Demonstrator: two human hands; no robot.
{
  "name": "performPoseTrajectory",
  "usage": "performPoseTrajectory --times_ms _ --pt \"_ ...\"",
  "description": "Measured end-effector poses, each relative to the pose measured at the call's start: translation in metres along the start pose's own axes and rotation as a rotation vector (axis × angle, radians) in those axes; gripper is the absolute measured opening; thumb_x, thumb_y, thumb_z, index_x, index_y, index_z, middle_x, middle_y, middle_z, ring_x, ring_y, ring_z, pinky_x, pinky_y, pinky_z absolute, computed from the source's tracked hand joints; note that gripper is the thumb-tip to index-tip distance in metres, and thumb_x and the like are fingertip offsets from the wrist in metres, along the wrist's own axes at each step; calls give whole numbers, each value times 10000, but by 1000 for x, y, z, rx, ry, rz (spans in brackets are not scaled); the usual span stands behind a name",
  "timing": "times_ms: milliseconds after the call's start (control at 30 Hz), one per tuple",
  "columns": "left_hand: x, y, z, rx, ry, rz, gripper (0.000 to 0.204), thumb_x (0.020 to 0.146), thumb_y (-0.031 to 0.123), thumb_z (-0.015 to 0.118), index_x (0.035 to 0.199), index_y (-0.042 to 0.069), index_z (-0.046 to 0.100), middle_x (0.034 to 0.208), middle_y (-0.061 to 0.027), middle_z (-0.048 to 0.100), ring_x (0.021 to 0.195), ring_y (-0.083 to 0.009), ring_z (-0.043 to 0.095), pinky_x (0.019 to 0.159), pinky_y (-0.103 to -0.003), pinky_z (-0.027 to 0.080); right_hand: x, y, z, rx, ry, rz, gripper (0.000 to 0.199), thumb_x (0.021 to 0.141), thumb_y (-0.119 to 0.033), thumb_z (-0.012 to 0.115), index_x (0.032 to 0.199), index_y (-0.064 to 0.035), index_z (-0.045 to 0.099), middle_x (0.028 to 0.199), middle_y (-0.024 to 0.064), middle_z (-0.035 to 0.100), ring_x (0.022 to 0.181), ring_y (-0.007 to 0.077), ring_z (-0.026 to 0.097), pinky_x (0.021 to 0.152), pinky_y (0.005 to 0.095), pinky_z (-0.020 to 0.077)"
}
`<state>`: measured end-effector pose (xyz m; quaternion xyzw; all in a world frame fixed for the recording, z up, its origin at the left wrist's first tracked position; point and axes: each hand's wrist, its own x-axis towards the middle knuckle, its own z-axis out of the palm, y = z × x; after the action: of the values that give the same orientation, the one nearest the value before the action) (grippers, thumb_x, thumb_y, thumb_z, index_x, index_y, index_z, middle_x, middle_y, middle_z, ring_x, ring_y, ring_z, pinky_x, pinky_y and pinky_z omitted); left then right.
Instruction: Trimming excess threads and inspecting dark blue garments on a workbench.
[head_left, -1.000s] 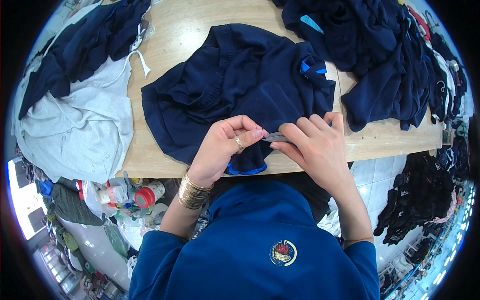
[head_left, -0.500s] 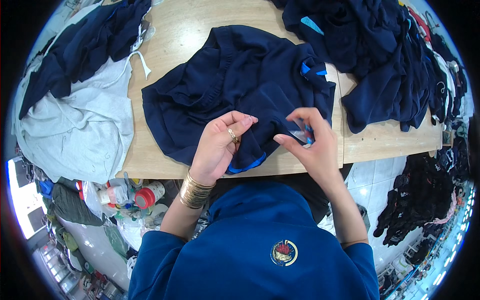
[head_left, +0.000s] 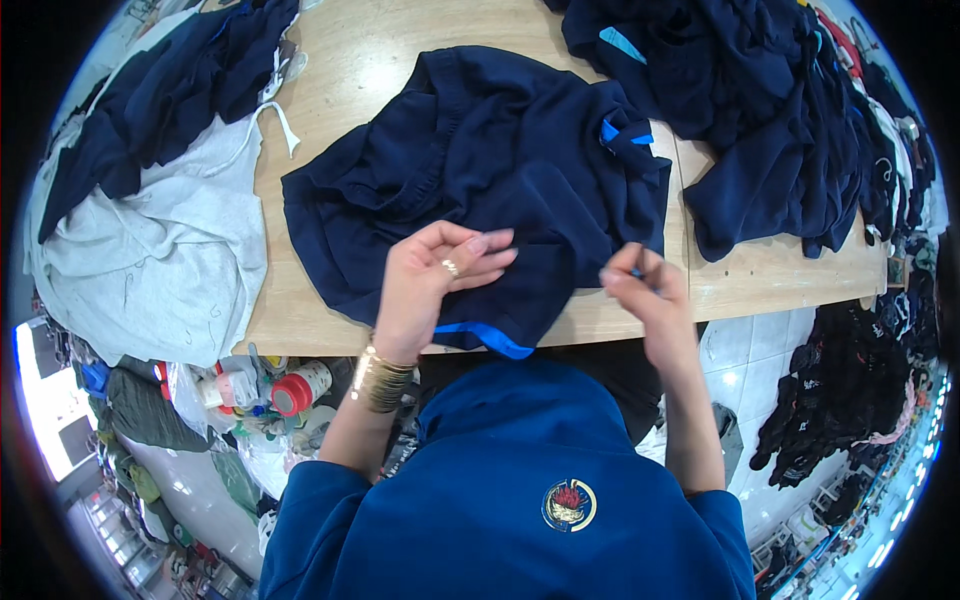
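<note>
Navy shorts [head_left: 500,130] with a gathered elastic waistband lie spread on the table in front of me. Bright blue trim [head_left: 505,343] shows along the near hem, which overhangs the table edge. My left hand [head_left: 440,270], with a ring and a stack of gold bangles, hovers over the near part of the shorts, fingers stretched out and apart; whether they touch the cloth I cannot tell. By the right side of the shorts my right hand [head_left: 650,295] is closed around a small blue tool [head_left: 636,273], mostly hidden by the fingers.
Light grey cloth [head_left: 190,250] lies at the table's left, with dark navy garments [head_left: 170,90] beyond it. A heap of navy garments [head_left: 750,100] covers the right rear of the wooden table [head_left: 345,60]. Below the left edge sit a red-lidded jar [head_left: 292,393] and plastic bags.
My left fingers have gone from a pinch to spread out. My right hand has moved right and nearer, its fingers closing. The near hem now lies flatter, showing more blue trim.
</note>
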<state>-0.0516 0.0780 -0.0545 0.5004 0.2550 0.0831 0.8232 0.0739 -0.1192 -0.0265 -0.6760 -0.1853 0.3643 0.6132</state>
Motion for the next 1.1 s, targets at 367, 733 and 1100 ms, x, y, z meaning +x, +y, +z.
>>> performPoseTrajectory --times_ms 367,733,1100 --pt "-99 5 -114 1115 -426 -1022 217 864 135 566 709 -10 613 686 -123 655 631 -158 670 592 -270 536 -99 16 -122 -241 266 287 137 761 -113 617 676 -48 531 594 -39 449 547 26 358 490 196 263" --pt "-65 -8 -25 1028 -346 -3 141 881 151 563 934 37 626 634 -49 603 582 -96 598 542 -235 465 -122 56 -155 -1236 537 206 141 751 -80 593 878 -30 627 840 159 615 793 342 601 684 378 468" --pt "-20 -93 24 1242 -320 368 199 780 156 660 914 35 576 822 -109 561 783 -257 581 763 -342 449 -50 40 -49 -770 358 -251 235 724 60 602 924 -60 633 838 93 603 731 252 608 655 305 469"
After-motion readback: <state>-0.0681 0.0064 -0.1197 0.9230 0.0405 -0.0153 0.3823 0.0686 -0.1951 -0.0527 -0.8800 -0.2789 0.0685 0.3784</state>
